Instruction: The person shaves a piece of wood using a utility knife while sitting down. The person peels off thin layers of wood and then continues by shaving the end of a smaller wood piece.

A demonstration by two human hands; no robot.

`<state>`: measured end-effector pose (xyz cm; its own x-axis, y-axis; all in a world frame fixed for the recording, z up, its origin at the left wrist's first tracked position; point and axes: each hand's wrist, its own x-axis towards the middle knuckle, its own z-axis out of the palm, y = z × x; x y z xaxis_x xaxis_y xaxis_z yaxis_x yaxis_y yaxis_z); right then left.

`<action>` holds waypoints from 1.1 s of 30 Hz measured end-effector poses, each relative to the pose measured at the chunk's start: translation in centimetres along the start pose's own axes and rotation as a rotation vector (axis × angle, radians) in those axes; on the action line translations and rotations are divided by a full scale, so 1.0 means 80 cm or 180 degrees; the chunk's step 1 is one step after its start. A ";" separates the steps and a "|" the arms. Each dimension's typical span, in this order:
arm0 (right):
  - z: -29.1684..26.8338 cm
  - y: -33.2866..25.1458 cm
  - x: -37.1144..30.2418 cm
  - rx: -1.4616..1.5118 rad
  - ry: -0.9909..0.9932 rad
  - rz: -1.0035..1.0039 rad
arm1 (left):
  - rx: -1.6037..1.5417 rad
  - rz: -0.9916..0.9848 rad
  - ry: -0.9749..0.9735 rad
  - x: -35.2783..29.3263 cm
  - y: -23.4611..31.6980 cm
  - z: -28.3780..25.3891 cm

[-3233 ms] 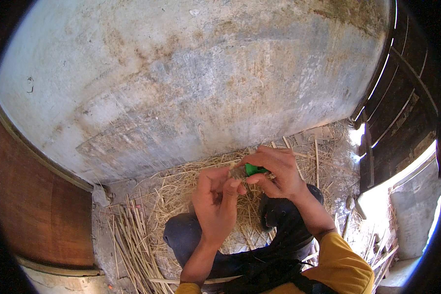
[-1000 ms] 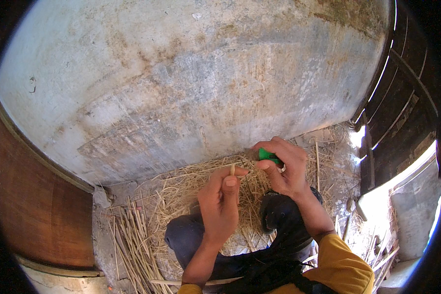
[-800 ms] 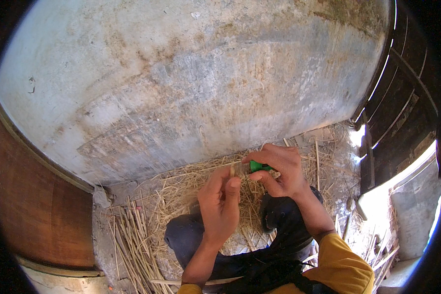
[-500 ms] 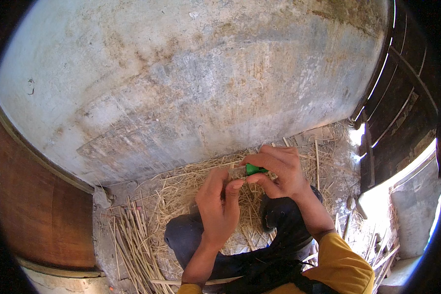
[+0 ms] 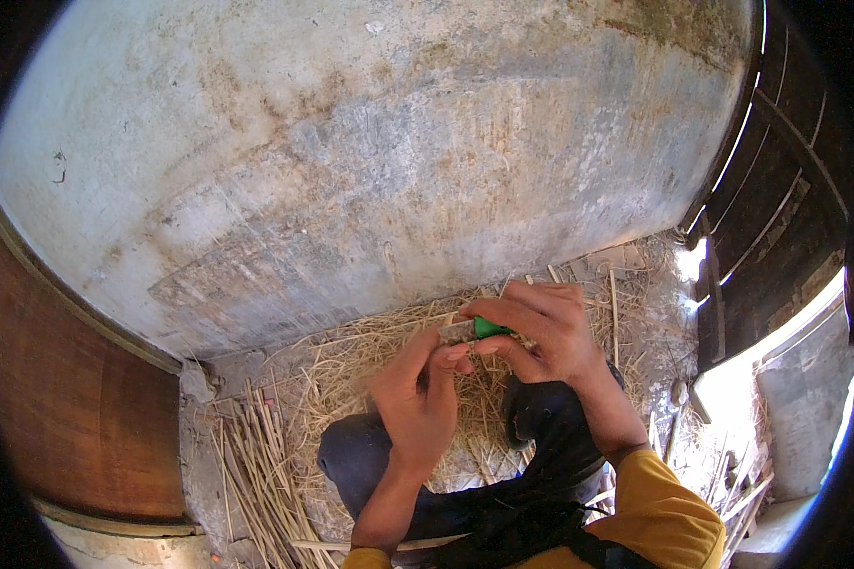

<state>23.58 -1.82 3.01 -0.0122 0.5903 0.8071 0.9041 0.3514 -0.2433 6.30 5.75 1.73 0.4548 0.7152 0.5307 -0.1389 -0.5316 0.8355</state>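
Note:
A small, short object with a green end (image 5: 489, 328) and a dull grey-brown end (image 5: 458, 332) is held level between my hands, above straw-like shavings. Its exact kind is hard to make out. My right hand (image 5: 548, 334) pinches the green end between thumb and fingers. My left hand (image 5: 416, 403), slightly blurred, is closed beside the grey-brown end, thumb and fingers bent toward it. Whether the left fingers grip that end or a thin piece against it is hidden.
Pale shavings (image 5: 346, 365) cover the floor around my bent legs (image 5: 359, 450). A bundle of thin split sticks (image 5: 266, 479) lies to the left. A stained wall (image 5: 370, 171) rises ahead, with a brown wooden panel (image 5: 85, 379) at left and dark slats (image 5: 769, 209) at right.
My left hand has shifted slightly left, its thumb and fingers changing position beside the grey-brown end. My right hand and the green end have barely moved.

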 end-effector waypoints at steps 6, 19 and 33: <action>-0.006 -0.020 0.005 -0.0197 -0.0046 0.0096 | 0.0201 0.0196 0.0243 -0.004 -0.015 -0.005; 0.003 -0.029 0.003 -0.0358 0.0093 0.0116 | 0.0139 0.0167 0.0600 -0.004 -0.002 0.001; 0.005 -0.024 0.003 0.0021 0.0272 0.0612 | 0.0058 0.0040 0.0118 -0.003 -0.009 -0.006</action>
<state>21.70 -2.05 3.42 0.1968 0.5834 0.7880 0.8834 0.2431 -0.4006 5.89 6.17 1.10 0.4202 0.7246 0.5463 -0.1282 -0.5486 0.8262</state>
